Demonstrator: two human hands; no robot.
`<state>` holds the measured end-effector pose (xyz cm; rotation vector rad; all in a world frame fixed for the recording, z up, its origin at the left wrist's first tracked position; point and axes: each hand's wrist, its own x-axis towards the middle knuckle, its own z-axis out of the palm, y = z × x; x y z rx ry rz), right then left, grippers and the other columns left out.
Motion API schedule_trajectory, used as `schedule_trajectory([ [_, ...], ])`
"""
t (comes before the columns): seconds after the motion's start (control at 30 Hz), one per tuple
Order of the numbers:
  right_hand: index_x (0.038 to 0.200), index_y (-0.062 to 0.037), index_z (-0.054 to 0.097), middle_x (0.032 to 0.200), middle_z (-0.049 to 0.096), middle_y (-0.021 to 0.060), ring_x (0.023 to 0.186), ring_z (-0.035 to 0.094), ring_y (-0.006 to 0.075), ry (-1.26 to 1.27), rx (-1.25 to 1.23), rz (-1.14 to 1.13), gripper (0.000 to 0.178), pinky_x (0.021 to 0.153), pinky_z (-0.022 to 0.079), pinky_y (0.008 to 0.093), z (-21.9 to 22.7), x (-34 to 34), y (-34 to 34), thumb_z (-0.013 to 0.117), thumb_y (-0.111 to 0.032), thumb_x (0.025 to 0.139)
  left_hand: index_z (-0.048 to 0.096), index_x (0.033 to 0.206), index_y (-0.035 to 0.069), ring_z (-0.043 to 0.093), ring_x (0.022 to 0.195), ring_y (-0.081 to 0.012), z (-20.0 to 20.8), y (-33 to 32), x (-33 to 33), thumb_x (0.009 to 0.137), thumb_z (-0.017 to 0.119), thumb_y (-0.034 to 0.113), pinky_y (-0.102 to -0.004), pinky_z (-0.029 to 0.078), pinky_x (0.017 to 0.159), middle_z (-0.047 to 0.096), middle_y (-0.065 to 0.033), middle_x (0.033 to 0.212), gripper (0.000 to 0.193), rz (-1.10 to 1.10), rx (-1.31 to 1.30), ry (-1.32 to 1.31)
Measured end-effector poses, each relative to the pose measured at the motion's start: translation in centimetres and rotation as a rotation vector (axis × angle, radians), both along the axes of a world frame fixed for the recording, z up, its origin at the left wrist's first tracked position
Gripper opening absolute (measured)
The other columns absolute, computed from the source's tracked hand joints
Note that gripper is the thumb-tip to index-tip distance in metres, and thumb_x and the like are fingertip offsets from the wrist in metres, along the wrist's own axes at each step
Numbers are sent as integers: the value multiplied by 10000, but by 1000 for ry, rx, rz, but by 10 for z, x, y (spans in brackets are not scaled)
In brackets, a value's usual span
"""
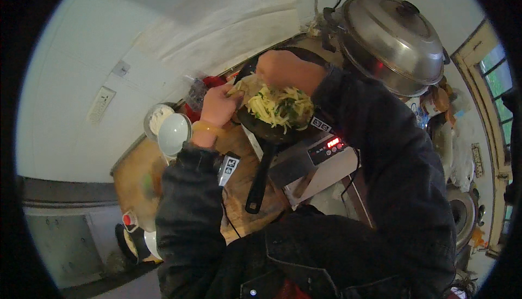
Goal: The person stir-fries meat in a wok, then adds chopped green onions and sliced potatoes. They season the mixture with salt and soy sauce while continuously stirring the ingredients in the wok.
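A dark frying pan (272, 134) with a black handle (261, 182) holds pale yellow shredded strips (277, 108) mixed with green bits. At its left rim, my left hand (218, 106) is closed on a crumpled tan cloth-like piece (247, 88), whose exact kind I cannot tell. That piece stretches across the pan toward my right hand (288, 70). My right hand is curled shut over the far side of the pan, above the strips. Its fingertips are turned away, so what they grip is hidden.
Under the pan is a cooker with a lit red display (333, 144). A large lidded steel pot (394, 40) stands at the far right. White bowls (175, 134) sit left of my left wrist, beside a wooden board (133, 163). A red-capped bottle (130, 220) is nearer.
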<state>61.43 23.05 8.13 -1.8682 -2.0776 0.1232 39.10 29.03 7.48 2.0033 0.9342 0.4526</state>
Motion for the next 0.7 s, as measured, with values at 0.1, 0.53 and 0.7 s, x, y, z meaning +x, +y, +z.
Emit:
schedule_trajectory([
  [0.1, 819, -37, 718, 886, 698, 198, 821, 677, 404, -56, -84, 25, 191, 749, 546, 479, 8, -2, 5, 628, -195, 763, 706, 1086, 6, 605, 703, -95, -4, 0, 0, 940, 661, 165, -249, 490, 629, 700, -9, 824, 221, -7, 49, 7],
  [0.53, 830, 7, 699, 741, 659, 202, 687, 644, 325, 23, -146, 47, 309, 675, 499, 449, 70, -20, 83, 582, -279, 831, 422, 1445, 3, 680, 1003, -247, -23, -41, -64, 923, 677, 296, -338, 544, 810, 662, -203, 1156, 650, 194, -29, -282],
  [0.7, 822, -21, 729, 752, 687, 178, 725, 670, 324, 15, -292, -137, 284, 705, 523, 440, 39, -40, 166, 599, -272, 805, 535, 1351, 7, 641, 1080, -210, -26, -89, -171, 951, 644, 209, -317, 500, 911, 672, -156, 1146, 462, 186, 46, -161],
])
